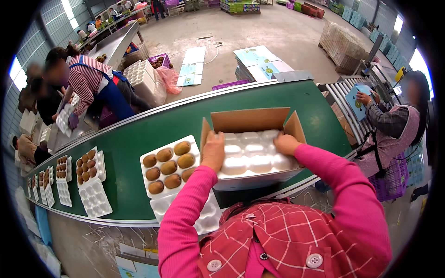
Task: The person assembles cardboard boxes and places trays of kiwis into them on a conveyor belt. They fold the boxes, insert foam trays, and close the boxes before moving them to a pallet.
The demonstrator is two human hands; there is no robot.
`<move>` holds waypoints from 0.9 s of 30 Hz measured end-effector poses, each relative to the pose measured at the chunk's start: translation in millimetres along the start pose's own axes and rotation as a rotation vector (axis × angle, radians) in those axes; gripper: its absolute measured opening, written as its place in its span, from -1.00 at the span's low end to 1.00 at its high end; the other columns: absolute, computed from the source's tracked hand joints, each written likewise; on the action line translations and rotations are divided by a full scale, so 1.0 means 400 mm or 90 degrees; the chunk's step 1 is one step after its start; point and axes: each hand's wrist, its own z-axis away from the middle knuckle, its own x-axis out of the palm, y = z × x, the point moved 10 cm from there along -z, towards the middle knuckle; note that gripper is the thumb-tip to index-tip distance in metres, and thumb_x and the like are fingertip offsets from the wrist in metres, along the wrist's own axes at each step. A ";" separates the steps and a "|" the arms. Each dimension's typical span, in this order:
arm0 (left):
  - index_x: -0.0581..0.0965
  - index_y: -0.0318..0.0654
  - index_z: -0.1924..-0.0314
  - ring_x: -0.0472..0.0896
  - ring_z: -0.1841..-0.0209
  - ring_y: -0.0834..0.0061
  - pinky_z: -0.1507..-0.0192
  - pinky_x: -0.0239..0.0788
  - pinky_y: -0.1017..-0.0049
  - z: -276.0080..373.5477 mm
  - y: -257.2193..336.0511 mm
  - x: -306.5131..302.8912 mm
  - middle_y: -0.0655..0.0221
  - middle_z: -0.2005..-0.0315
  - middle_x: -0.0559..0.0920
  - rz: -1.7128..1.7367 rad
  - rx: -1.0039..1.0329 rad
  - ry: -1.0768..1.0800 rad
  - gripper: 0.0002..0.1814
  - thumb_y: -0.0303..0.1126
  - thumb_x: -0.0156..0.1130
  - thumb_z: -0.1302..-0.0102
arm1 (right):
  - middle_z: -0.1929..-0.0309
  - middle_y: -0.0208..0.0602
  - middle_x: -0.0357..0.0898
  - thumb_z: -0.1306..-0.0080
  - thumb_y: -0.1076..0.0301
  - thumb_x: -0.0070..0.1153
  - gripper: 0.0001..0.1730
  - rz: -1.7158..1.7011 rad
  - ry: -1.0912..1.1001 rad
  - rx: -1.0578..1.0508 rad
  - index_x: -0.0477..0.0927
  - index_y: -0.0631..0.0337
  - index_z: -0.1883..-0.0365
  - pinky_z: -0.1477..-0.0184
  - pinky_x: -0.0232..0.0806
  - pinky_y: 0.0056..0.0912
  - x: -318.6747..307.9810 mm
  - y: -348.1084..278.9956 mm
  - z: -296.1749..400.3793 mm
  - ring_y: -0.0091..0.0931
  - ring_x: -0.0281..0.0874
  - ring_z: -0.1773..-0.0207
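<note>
An open cardboard box (250,120) stands on the green conveyor belt (132,139), flaps up. Inside it lies a white moulded foam tray (253,149) with its rounded cups bulging upward; what is under it is hidden. My left hand (213,149) is at the tray's left edge, fingers over the edge inside the box wall. At the tray's right edge is my right hand (285,141), its fingers curled down between tray and box wall. Left of the box, partly behind my left sleeve, lies another foam tray (160,189) holding several kiwifruits (169,166), with an empty cupped half (208,215) nearer me.
More kiwifruit trays (95,198) stand in a row along the belt to the left. A co-worker at right handles a blue carton (356,102) by a roller conveyor (342,104). Another in stripes leans over a metal chute at left. Flat cartons (255,57) are stacked beyond the belt.
</note>
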 end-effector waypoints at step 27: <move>0.48 -0.31 0.39 0.47 0.36 0.24 0.32 0.30 0.42 0.643 -0.093 -0.049 0.21 0.47 0.52 0.291 -0.280 0.190 -0.85 -0.49 0.10 0.03 | 0.20 -0.10 0.40 -0.18 0.29 -0.10 -0.63 -0.340 0.400 0.045 0.33 0.31 0.08 0.10 0.21 -0.34 -0.308 0.383 0.113 -0.28 0.37 0.17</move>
